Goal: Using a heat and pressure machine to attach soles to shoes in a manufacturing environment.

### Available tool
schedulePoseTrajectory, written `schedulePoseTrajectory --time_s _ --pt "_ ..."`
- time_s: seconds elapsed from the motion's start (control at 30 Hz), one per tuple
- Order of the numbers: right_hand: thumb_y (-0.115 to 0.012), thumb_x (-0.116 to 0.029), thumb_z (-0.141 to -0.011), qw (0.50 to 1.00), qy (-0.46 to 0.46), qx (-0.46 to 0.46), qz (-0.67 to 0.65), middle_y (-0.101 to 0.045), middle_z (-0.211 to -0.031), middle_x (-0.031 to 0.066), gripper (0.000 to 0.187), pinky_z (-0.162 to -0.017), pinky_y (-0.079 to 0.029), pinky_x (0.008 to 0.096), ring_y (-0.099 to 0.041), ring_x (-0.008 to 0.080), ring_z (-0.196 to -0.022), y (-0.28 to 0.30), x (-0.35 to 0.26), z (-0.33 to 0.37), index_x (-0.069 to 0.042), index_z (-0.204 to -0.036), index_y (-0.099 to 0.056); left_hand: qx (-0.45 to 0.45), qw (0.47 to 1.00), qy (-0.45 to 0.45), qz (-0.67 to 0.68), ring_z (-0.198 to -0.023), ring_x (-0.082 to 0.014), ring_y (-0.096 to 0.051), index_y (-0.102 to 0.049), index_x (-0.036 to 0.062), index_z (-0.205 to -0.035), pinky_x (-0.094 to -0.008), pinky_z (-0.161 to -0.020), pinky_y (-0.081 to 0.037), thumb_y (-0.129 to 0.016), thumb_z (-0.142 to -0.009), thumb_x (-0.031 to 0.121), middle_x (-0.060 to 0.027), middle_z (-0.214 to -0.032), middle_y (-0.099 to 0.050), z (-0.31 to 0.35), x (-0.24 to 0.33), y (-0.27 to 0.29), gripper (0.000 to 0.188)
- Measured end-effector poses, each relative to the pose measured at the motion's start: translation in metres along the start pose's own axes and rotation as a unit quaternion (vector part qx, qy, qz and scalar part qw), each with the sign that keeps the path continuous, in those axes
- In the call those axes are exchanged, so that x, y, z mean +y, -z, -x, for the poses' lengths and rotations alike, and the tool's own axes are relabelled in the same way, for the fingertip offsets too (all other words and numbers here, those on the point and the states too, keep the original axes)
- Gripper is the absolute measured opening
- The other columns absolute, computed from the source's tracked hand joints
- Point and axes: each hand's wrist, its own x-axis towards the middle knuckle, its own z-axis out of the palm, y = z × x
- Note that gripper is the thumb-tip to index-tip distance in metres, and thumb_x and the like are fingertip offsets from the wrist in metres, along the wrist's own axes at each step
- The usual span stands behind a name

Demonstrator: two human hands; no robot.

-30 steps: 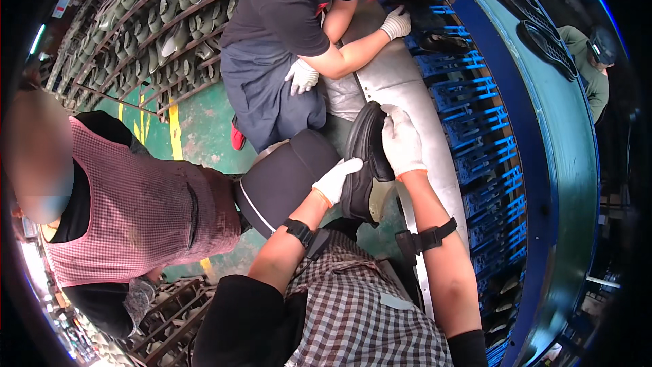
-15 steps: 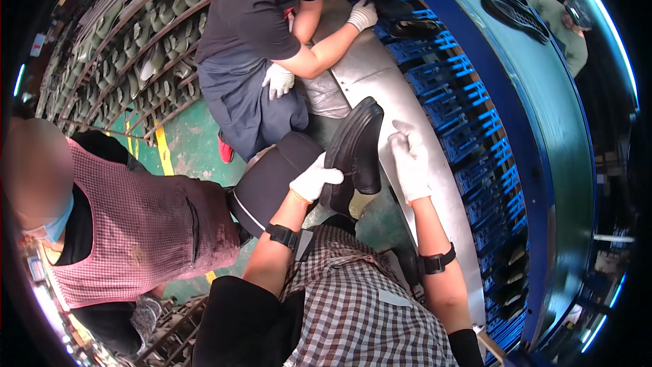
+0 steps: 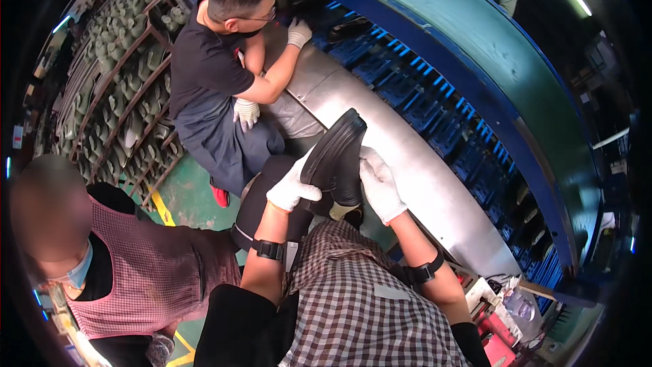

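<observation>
Item: black rubber shoe sole, long and curved, ribbed along its edge, held tilted with its toe end up and away from the person. It sits just above the near edge of the long grey metal workbench, which serves as the landmark below.

Left hand, in a white cloth glove: on the left side of the sole, at the near end of the workbench. Fingers curled closed around the sole's lower left edge, thumb over the top; firm hold. A black band is strapped round the wrist.

Right hand, in a white cloth glove: on the right side of the sole, over the workbench's near edge. Fingers lie nearly straight and together, pressed flat against the sole's right face; whether the thumb wraps behind cannot be told. A black band on this forearm too.

Black round padded form: beneath the left hand, just left of the workbench.

Blue slatted conveyor rack: along the far side of the workbench, curving away; dark soles rest on the green ledge above it.

Person in black shirt and white gloves: seated at the far left end of the workbench, one gloved hand reaching onto it.

Person in pink checked apron: well left of the workbench.

Shelves of grey-green shoe lasts: far left of the workbench.
</observation>
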Motion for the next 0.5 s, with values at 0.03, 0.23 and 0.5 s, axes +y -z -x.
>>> schedulePoseTrajectory --time_s 0.03,0.23,0.5 --pt "-0.047 -0.004 -0.112 1.000 0.006 0.002 -0.005 -0.069 -0.132 0.0097 0.034 -0.112 -0.047 0.0331 -0.063 0.0176 -0.125 0.001 -0.003 0.005 -0.002 -0.142 -0.063 -0.007 1.000 0.003 -0.003 -0.155 -0.0241 -0.043 -0.033 -0.0018 -0.169 -0.0369 -0.131 -0.027 -0.103 -0.056 0.019 -0.0118 -0.168 -0.048 0.000 0.002 -0.004 0.134" --pt "-0.046 -0.002 -0.111 0.996 0.048 0.047 0.054 -0.070 -0.131 0.0096 0.035 -0.112 -0.048 0.0329 -0.064 0.0189 -0.124 0.011 -0.027 0.036 -0.002 -0.142 -0.063 -0.057 0.998 0.010 -0.023 -0.155 -0.0244 -0.043 -0.034 -0.0020 -0.169 -0.0371 -0.130 -0.028 -0.103 -0.055 0.019 -0.0120 -0.168 -0.047 -0.002 0.003 -0.026 0.134" --pt "-0.049 -0.004 -0.110 0.989 0.058 0.098 0.094 -0.070 -0.130 0.0126 0.034 -0.112 -0.047 0.0335 -0.064 0.0215 -0.123 0.030 -0.045 0.060 0.000 -0.142 -0.063 -0.106 0.993 0.042 -0.037 -0.147 -0.0231 -0.050 -0.039 -0.0015 -0.166 -0.0366 -0.126 -0.034 -0.104 -0.055 0.018 -0.0105 -0.161 -0.056 -0.014 0.000 -0.048 0.131"
